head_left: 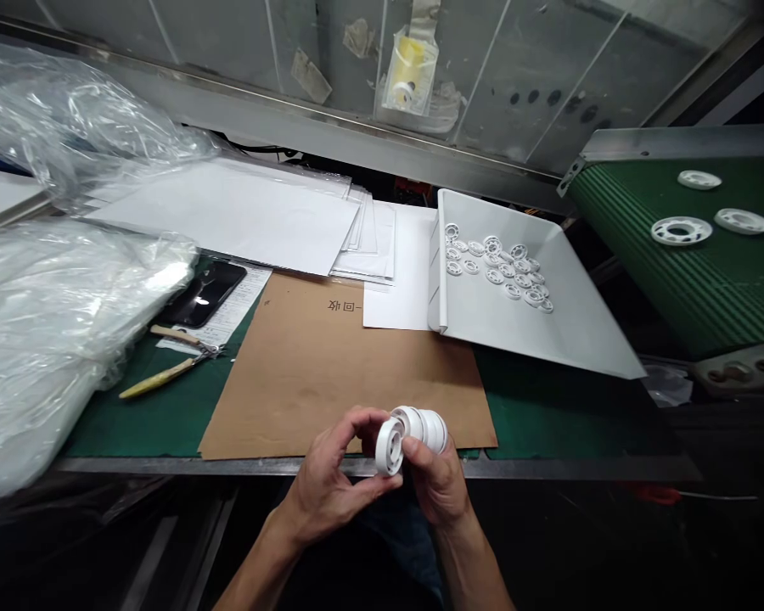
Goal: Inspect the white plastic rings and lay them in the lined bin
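Just over the front edge of the bench, my left hand (331,475) pinches one white plastic ring (390,445), with a hub and openings inside it, between thumb and fingers. Beside it, my right hand (438,484) is closed around a short stack of similar white rings (425,427). The single ring is tilted and close against the near end of the stack; whether they touch I cannot tell. My right thumb lies near that end. The fingers under the stack are partly hidden.
A grey tray (586,331) holds several white rings. More ride on a green conveyor belt (726,280) at right. Brown cardboard (331,373) covers the bench middle. Nippers (171,375), a phone (207,293), white sheets (229,204) and plastic bags (44,339) lie left.
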### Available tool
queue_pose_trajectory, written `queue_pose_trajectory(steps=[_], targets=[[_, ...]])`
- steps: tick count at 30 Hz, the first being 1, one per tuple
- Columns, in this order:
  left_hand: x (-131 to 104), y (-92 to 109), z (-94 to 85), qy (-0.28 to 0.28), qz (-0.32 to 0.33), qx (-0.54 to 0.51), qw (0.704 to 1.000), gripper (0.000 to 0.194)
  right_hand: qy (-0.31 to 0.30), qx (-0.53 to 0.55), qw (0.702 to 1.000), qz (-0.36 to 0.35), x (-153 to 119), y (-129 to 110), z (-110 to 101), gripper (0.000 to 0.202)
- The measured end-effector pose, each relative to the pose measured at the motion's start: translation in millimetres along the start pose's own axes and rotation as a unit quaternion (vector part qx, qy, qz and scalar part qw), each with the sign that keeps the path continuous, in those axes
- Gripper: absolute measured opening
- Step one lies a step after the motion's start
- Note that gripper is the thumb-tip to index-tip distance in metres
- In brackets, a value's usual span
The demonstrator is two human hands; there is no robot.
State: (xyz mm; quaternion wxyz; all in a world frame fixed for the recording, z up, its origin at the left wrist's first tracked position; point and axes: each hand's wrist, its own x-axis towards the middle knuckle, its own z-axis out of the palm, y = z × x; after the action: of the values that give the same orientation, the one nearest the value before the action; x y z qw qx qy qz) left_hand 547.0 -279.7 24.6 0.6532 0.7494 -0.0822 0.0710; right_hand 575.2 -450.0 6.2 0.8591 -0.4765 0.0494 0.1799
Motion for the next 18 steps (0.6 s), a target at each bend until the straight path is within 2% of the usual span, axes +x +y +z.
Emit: queue_pose_trajectory(steps=[5, 10, 18], targets=[[3.0, 2.5, -5.0, 0.028, 0.017, 0.021, 0.999, 0.056, -0.035, -0.013, 0.999, 0.017, 0.1, -0.3, 5.7, 0.031], [2.3, -0.3, -7.8, 0.056, 0.005, 0.030, 0.998, 0.060, -0.048, -0.010, 0.998, 0.034, -1.1, 3.4, 8.3, 0.034], [2.6, -3.5, -10.9, 0.093, -0.086, 0.020, 0.992, 0.066, -0.029, 0.008, 0.999, 0.041, -4.0, 8.7, 11.8, 0.040]])
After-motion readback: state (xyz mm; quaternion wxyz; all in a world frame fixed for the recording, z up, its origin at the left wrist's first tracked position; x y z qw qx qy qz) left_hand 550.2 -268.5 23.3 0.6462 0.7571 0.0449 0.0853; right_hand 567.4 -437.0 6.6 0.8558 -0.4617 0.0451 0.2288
